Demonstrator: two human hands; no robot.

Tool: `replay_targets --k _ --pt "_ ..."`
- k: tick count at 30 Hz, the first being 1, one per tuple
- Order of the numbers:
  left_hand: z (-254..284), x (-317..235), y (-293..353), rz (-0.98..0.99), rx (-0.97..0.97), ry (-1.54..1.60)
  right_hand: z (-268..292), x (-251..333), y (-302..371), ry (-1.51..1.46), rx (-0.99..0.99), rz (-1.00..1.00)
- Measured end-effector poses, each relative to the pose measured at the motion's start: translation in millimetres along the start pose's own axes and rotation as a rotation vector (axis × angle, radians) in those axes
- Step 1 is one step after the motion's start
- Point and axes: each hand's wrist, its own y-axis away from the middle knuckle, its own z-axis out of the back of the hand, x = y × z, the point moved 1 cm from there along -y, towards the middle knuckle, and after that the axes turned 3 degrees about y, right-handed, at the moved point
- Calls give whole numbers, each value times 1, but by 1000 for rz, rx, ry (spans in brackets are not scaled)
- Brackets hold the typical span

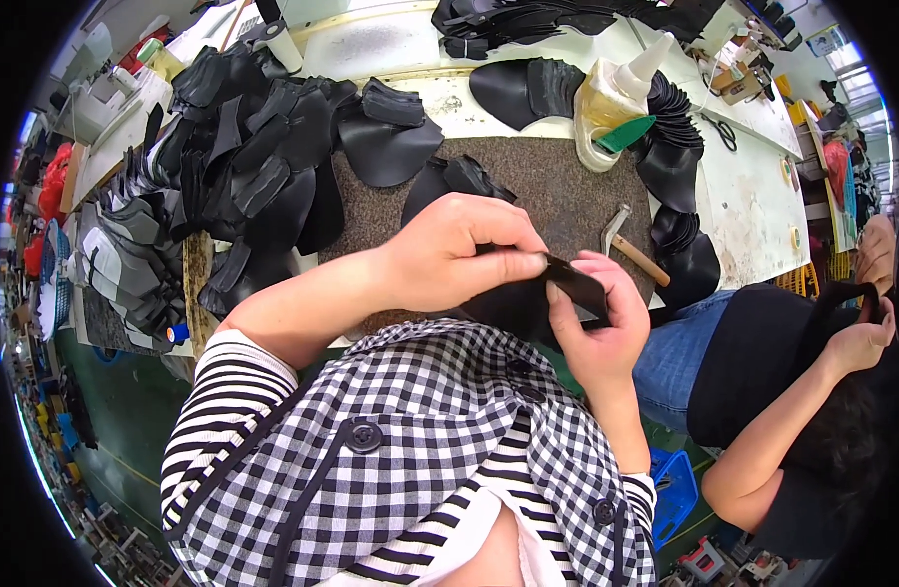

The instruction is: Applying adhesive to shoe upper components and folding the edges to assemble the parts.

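Left hand [464, 252]: thumb and forefinger pinched on the upper-left end of a black leather-look piece [580, 286]
Right hand [608, 311]: thumb and fingers clamped on the lower-right end of that piece
Black leather-look piece: between the two hands, over the near part of the mat [557, 196]; long axis slanting from the left fingertips rightward and toward the body; right hand nearer its middle
Dark panel [508, 305]: below the left hand, partly hidden; whether joined to the held piece, cannot tell
Hammer [641, 260]: just beyond the right hand, handle end pointing right and toward the body
Glue bottle [606, 103]: upright at the mat's far edge, green-bladed tool [626, 134] against its near side
Fanned black panels [672, 122]: right of the bottle
Heaped black panels [273, 157]: left of the mat, well apart from the right hand
Scissors [727, 134]: on the white tabletop [748, 210], far right
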Motion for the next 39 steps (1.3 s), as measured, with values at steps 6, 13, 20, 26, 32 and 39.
replay_targets --k 6,13,20,26,32,39 --pt "-4 -10 0 -44 0 -444 6 8 -12 303 51 262" --pt "-1 -10 0 -59 11 -295 14 -4 -14 217 114 308" --pt "-4 -4 5 -37 2 -261 8 -3 -12 97 94 255" --pt "-7 -1 9 -8 -41 -125 7 0 -9 32 128 111" --pt "9 7 7 59 166 -309 8 -3 -8 -39 215 -69" --pt "-12 -13 6 -131 57 -877 0 0 -15 129 150 143"
